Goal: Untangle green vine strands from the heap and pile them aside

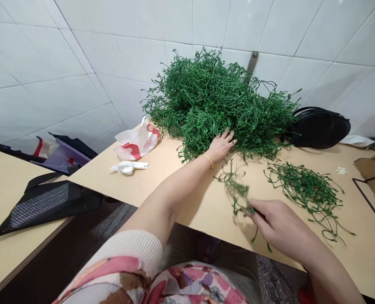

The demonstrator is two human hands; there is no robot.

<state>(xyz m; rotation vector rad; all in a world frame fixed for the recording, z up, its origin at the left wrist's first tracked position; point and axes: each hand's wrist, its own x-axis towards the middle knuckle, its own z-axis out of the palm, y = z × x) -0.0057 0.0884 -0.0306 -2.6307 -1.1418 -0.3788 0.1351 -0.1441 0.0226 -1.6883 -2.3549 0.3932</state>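
Note:
A big heap of thin green artificial stems (212, 97) stands against the tiled wall. My left hand (223, 145), with a ring and a gold bracelet, rests at the heap's front edge, its fingers apart on the stems. Near the table's front edge, my right hand (269, 217) is closed round a small bunch of green stems (237, 188), which is slightly blurred. To the right of that hand a smaller loose pile of green stems (307, 185) lies flat on the pale wooden table (165, 181).
Left of the heap lie a red and white plastic bag (138, 141) and a crumpled white tissue (128, 167). A black pouch (320, 127) sits right of the heap. Farther right are a small white flower (341, 170) and a brown paper bag (374, 171). A black bag (44, 204) lies on the left table.

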